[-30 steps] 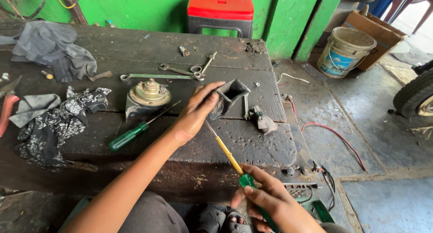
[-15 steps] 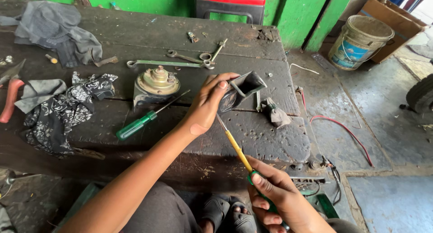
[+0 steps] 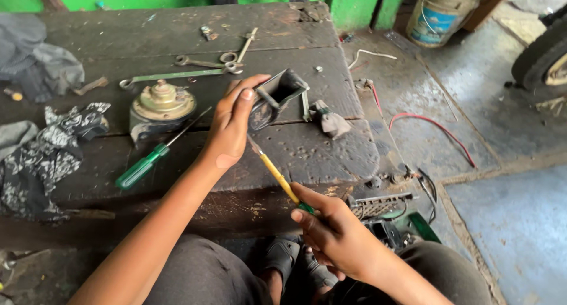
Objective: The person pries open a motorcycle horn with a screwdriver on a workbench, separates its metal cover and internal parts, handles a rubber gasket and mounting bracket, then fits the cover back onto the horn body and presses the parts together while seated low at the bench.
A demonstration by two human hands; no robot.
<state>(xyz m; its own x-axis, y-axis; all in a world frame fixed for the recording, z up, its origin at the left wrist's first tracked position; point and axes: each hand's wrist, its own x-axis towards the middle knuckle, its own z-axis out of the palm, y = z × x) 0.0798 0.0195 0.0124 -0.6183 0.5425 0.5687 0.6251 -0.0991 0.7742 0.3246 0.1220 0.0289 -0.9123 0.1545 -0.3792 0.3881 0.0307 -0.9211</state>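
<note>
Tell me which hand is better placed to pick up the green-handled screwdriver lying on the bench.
Left, probably. The left hand grips the dark metal part close beside the green-handled screwdriver, while the right hand sits off the wooden bench, already holding a yellow-shafted tool.

Repair workshop: greasy workbench [image 3: 177,33], wrenches [image 3: 177,75]

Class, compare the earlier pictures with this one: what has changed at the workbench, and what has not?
Little changed: the camera tilted down. The left hand still steadies the dark metal housing; the right hand still holds the yellow-shafted tool against it. The green screwdriver and round motor part lie unmoved.
</note>
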